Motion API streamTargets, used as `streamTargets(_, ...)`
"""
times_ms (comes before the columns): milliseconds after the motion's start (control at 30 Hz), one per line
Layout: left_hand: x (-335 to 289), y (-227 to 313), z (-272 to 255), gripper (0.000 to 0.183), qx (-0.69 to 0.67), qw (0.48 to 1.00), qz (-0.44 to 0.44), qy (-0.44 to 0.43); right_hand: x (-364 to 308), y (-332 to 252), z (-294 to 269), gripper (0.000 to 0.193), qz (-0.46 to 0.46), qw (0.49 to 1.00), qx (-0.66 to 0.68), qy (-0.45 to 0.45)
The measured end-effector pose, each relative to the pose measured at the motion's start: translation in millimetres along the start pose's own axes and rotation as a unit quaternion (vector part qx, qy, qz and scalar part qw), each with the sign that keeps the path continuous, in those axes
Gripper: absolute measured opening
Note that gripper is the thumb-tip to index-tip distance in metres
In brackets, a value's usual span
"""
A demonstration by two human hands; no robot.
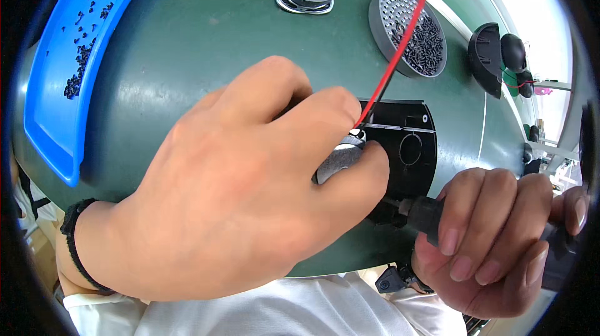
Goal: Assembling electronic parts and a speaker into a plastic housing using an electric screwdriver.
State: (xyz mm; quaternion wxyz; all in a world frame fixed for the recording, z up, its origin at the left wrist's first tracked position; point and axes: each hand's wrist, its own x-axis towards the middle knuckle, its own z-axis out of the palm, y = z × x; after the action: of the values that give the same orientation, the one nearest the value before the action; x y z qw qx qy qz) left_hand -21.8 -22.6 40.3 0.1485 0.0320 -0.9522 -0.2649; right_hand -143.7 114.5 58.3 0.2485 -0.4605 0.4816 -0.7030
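Black housing (409, 148), one screwdriver (431, 214), two hands

Matt black plastic housing (409, 148), shiny metal disc (337, 160)
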Motion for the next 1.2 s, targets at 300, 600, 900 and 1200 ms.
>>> streamTargets(300, -9, 0, 16, 0.049, -0.003, 0.998, -0.003, 0.061, 0, 4, -4, 0.032, -0.001, 0.999, 0.001, -0.04)
streamTargets(600, -11, 1, 18, 0.054, -0.004, 0.999, 0.0, 0.036, -12, 17, -13, 0.033, -0.058, 0.996, 0.01, -0.068)
streamTargets(900, -12, -4, 16, 0.056, -0.044, 0.999, -0.003, 0.029, -8, 5, -1, 0.03, -0.016, 0.999, 0.05, 0.001)
streamTargets(1200, -15, -8, 22, 0.054, -0.034, 0.999, 0.004, 0.007, -9, 4, 0, 0.028, -0.004, 1.0, 0.019, 0.021)
